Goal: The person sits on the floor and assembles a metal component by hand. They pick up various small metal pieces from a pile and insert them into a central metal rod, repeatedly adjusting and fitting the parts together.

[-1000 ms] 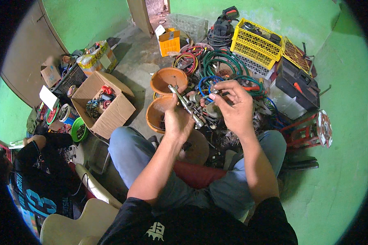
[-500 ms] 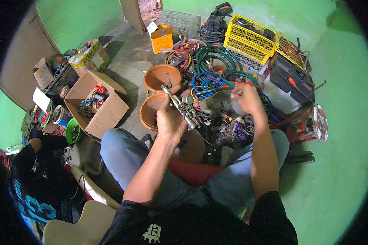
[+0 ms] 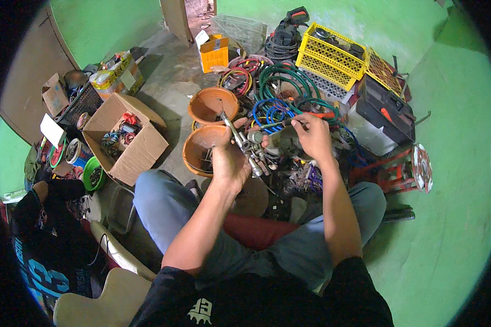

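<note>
My left hand (image 3: 229,163) is cupped around several silvery metal fittings (image 3: 247,146), among them a long chrome bar-shaped piece that slants across the palm. To its right, my right hand (image 3: 312,136) is closed in a pinch above the pile. What sits between its fingertips is too small to make out. Beneath both hands spreads a heap of small metal and plastic parts (image 3: 313,177). Two orange-brown bowls (image 3: 213,104) stand just beyond and left of my left hand; the nearer bowl (image 3: 197,143) holds some thin dark pieces.
Coiled green hose (image 3: 273,73) and blue cable (image 3: 267,109) lie beyond the hands. Yellow crates (image 3: 333,65) and a dark toolbox (image 3: 384,103) stand far right, a red metal stand (image 3: 393,174) at right. An open cardboard box (image 3: 136,155) of wires is left, beside a person in black (image 3: 54,234).
My right hand has moved left, nearer to my left hand, and its fingers now point toward the metal fittings. The left hand still holds them, nearly in place.
</note>
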Motion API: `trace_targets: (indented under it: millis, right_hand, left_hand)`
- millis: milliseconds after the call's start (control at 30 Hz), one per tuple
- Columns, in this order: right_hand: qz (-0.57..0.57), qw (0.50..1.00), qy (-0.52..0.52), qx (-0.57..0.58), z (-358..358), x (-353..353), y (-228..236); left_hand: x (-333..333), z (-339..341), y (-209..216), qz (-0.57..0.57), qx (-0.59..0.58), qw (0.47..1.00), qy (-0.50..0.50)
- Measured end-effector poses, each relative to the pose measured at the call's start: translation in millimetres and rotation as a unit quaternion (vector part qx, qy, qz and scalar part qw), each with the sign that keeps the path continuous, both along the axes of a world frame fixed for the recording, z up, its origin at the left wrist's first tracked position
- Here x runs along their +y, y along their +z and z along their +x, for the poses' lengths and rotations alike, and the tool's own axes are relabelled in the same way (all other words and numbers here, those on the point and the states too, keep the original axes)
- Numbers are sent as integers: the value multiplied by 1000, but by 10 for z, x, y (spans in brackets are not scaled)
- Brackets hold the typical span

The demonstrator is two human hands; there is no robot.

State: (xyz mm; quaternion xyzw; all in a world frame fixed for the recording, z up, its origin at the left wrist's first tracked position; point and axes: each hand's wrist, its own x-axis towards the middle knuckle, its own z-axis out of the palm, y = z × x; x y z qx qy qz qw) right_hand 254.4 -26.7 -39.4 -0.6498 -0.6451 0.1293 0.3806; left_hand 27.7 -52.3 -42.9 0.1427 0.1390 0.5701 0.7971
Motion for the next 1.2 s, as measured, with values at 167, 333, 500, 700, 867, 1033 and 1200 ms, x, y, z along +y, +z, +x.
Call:
trace_targets:
  millis: [167,333,500,700,867,1033,1200]
  right_hand:
    - [32,984,131,119,-244,-210,215]
    - [100,975,171,96,-446,-399,460]
    - [161,960,221,56,-586,-571,474]
    - [146,959,243,-5,-689,-643,410]
    - [129,969,212,-2,-858,-702,354]
    - [196,962,190,3,-944,-672,265]
    - [197,961,194,10,-934,-641,201]
  left_hand:
    - [0,81,62,-19,20,1000,-12]
    - [-7,82,48,-5,12,1000,-13]
    - [-20,45,64,18,47,999,2]
    - [-42,-11,34,37,6,999,17]
    - [-9,-4,-5,51,-30,997,41]
    - [-8,-31,-1,61,-53,996,39]
    - [33,-21,-53,61,-52,996,41]
